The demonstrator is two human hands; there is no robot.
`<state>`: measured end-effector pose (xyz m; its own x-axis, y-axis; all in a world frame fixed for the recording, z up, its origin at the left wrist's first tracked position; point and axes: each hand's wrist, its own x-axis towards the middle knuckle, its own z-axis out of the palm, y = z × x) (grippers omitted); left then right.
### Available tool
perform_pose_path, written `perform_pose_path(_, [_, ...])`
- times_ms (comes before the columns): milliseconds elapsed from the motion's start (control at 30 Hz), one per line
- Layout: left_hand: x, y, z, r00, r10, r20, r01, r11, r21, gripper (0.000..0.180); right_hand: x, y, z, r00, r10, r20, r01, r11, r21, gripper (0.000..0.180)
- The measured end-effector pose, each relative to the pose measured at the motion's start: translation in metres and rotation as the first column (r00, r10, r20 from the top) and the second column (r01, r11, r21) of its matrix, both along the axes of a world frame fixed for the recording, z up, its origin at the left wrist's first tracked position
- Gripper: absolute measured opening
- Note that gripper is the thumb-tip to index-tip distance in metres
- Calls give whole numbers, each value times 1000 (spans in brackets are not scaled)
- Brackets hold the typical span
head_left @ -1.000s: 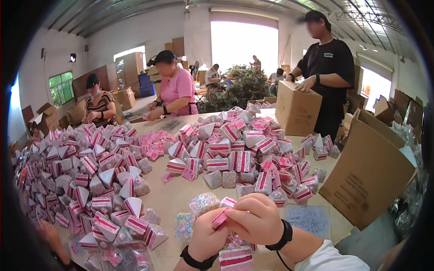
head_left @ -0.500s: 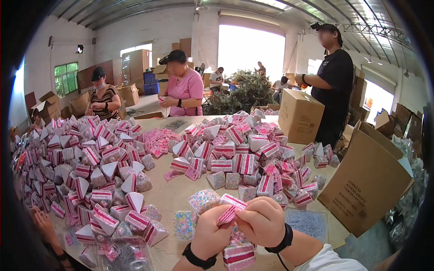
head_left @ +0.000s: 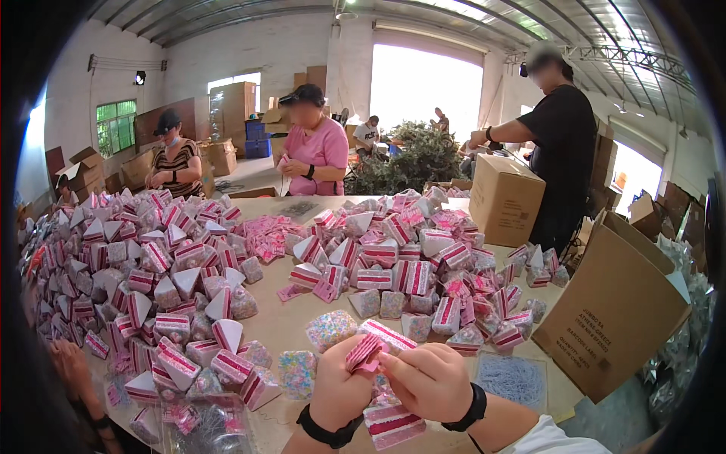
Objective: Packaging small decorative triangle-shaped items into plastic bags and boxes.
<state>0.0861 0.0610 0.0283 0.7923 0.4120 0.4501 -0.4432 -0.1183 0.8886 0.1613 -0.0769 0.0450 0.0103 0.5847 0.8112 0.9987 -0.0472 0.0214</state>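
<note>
My left hand [head_left: 340,386] is closed round a small pink striped card tag [head_left: 364,352], held upright between thumb and fingers. The fingertips of my right hand [head_left: 432,384] pinch at the tag's edge; any thread between them is too small to make out. Just below both hands lies a decorative cake slice [head_left: 395,425] with white and dark pink layers, partly covered by them. Beyond my knuckles is another cake slice [head_left: 387,334]. To the left sit two sprinkle-covered pieces, one farther off [head_left: 330,330] and one nearer [head_left: 298,375].
A large heap of cake slices [head_left: 170,287] fills the left, another [head_left: 408,257] the middle. Pink tags [head_left: 268,238] lie between them. Right of my hands is a clear tray of pale strings [head_left: 512,380]. Cartons [head_left: 612,310] stand at right; co-workers [head_left: 314,151] stand round the table.
My hands have shifted slightly left, and the tag has tilted between my fingers. The cake slice below shows more. Across the table, the person in black has raised their arms above the carton.
</note>
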Motion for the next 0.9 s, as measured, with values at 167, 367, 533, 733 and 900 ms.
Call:
perform_pose_path(167, [-4,-1,1,996,85,5,-83,968,237,17,1,7,2,1000,-14,2,14,993,119,43])
perform_pose_path(367, [-5,3,0,1000,-13,-2,13,993,113,19,-3,3,2,999,-23,27,22,997,67,47])
perform_pose_path(533, [-5,5,1,999,36,-9,-34,991,127,14,-3,3,5,999,-4,35,3,999,41,50])
perform_pose_path(733, [-7,4,3,999,36,0,-36,990,135,14,-2,1,5,998,38,51,-40,998,50,45])
perform_pose_path(900, [-3,0,-1,999,36,11,-38,981,190,17,-1,0,9,997,59,49,-61,998,35,37])
